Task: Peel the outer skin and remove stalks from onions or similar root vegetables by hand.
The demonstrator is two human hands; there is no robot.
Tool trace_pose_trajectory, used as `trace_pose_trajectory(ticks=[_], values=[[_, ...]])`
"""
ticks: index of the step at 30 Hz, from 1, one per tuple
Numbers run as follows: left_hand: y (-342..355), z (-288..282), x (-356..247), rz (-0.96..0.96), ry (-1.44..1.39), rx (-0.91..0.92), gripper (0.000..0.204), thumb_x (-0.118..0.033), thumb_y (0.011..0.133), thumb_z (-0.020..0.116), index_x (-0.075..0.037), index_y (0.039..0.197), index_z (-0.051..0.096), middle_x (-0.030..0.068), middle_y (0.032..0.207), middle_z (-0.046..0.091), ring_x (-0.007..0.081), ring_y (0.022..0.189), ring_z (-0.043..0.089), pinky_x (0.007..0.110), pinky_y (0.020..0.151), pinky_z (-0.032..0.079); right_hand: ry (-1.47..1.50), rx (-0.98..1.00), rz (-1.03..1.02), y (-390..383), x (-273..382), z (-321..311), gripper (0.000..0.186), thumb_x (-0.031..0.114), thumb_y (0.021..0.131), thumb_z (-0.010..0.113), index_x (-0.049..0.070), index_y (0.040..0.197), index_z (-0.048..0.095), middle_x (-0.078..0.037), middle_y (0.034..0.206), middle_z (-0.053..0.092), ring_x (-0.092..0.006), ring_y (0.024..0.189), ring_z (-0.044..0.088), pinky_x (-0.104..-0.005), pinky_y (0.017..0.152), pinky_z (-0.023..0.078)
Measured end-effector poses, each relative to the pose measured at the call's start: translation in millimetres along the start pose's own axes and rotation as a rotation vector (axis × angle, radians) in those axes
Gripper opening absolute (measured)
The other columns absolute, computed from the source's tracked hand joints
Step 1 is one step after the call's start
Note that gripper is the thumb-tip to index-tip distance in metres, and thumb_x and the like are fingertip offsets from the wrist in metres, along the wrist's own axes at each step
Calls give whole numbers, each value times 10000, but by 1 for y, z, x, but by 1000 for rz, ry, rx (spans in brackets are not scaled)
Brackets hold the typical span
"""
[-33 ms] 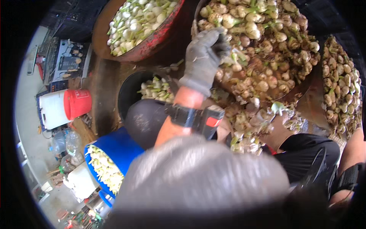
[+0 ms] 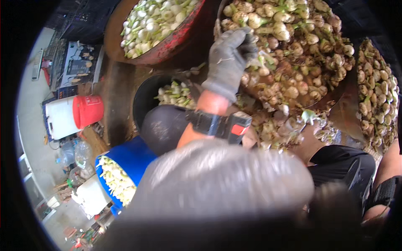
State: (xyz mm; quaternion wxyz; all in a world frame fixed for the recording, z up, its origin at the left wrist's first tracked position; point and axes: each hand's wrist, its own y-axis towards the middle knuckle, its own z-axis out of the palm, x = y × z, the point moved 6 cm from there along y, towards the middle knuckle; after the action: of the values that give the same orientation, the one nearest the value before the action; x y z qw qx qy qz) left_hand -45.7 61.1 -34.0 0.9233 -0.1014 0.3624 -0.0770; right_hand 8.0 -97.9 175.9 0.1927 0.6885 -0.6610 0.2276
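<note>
My left hand (image 2: 230, 58), in a grey work glove with a black device strapped at the wrist, reaches to the left edge of a heap of dirty onions (image 2: 293, 50). Its fingers are curled together, with the leafy stem of an onion (image 2: 263, 70) against the fingertips; the grip itself is partly hidden. Large and blurred, a grey fabric shape (image 2: 234, 180) fills the foreground and covers part of my left forearm. It looks like my gloved right hand close up, but no fingers can be made out.
A rusty red basin (image 2: 115, 37) holds clean white onions, as does a black bucket (image 2: 139, 104). The blue tub (image 2: 142, 154) contains pale cut pieces. More dirty onions (image 2: 374, 83) are at far right. Peelings (image 2: 280, 129) lie below the heap; black-clothed leg (image 2: 345, 163) and a strapped limb (image 2: 385, 192) appear right.
The whole view shifts slightly, so most things sit a little farther right and higher. A dark blur covers more of the lower edge. My left hand keeps its place at the heap.
</note>
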Motion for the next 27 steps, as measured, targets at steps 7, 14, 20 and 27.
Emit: trace_pose_trajectory(ticks=[7,14,20,27], values=[[-3,4,0,14,81,-77,263,-176,836,501,13,1007,564,80,821,589,176,679,560,290,629,469,-17,-40,-46,10,9,-6,202,153,694,560,73,877,590,-117,773,603,-296,732,596,-371,621,469],[-4,2,-1,16,73,-58,252,-159,841,497,3,1021,566,69,824,593,166,677,564,281,625,470,-1,-12,-56,7,12,2,200,152,694,558,78,876,593,-119,769,604,-304,734,595,-376,627,469],[-5,5,-1,42,82,-29,226,-154,839,507,-8,999,571,59,779,590,168,645,562,287,586,473,-11,-52,-55,13,16,-6,198,151,694,556,83,876,594,-121,765,605,-310,736,594,-381,633,468],[-4,3,2,57,40,-36,135,-127,827,532,-35,906,593,29,735,593,123,574,554,245,532,468,11,-62,-50,6,13,-6,197,149,693,554,88,876,597,-122,761,606,-318,738,593,-387,639,468]])
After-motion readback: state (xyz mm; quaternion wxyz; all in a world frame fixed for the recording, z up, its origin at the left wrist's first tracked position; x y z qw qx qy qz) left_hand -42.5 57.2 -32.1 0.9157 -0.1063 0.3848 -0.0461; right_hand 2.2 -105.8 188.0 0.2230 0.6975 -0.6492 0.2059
